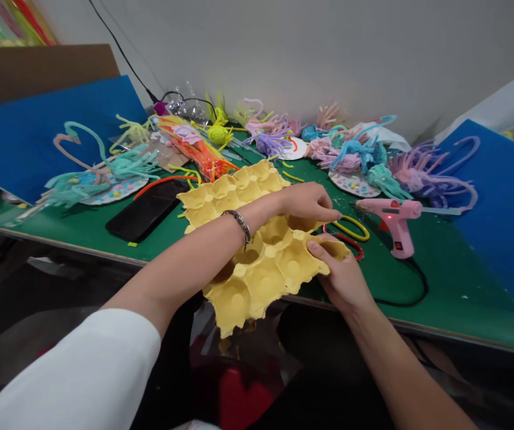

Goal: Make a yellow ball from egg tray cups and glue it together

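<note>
A yellow egg tray (pixel 268 278) with rows of cups lies tilted over the table's front edge, its near corner hanging past it. My right hand (pixel 341 272) grips the tray's right side, thumb on top and fingers beneath. Stretched across the tray, my left hand (pixel 308 202) is closed at its far right edge, fingers bent down over the rim; its thumb is hidden. A gap shows in the tray's right side between my hands. Beside them lie a yellow pipe-cleaner loop (pixel 354 228) and a red bent piece (pixel 351 246).
A pink glue gun (pixel 395 224) with a lit red light stands at right, its cord trailing on the green table (pixel 454 286). A black phone (pixel 145 212) lies left. Pastel pipe-cleaner figures (pixel 359 149) line the back. Blue boards (pixel 498 215) flank both sides.
</note>
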`<state>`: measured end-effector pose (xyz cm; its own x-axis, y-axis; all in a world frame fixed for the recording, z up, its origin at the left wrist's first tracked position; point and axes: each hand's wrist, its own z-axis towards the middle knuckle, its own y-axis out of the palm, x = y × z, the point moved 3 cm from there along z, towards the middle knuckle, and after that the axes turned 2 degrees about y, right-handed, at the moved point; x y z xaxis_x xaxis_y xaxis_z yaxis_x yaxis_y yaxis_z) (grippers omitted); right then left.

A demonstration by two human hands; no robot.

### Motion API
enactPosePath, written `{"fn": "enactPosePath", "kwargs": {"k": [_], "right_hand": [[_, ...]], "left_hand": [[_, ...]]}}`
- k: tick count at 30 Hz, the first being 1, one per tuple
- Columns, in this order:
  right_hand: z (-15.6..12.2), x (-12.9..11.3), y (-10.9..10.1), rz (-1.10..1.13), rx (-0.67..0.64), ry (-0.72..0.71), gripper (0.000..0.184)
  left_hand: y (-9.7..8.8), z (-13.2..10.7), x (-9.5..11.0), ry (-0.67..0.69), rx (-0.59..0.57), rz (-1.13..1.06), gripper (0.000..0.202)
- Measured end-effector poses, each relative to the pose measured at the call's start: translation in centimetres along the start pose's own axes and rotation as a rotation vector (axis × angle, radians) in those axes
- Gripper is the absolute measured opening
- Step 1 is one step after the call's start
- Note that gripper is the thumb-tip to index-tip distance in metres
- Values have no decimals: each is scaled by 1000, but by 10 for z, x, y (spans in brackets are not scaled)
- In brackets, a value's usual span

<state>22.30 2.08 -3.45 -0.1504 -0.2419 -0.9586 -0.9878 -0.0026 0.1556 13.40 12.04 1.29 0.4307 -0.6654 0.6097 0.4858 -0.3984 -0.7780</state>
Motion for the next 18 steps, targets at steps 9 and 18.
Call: {"fn": "enactPosePath", "kwargs": {"k": [9,18], "right_hand": [[-5,4,6,140,29,3,33],[-2,-4,0,206,107,-12,35]], "left_hand": [[-3,-2,1,40,14,-43,36],[-8,-6,3,57,62,-95,35]]}}
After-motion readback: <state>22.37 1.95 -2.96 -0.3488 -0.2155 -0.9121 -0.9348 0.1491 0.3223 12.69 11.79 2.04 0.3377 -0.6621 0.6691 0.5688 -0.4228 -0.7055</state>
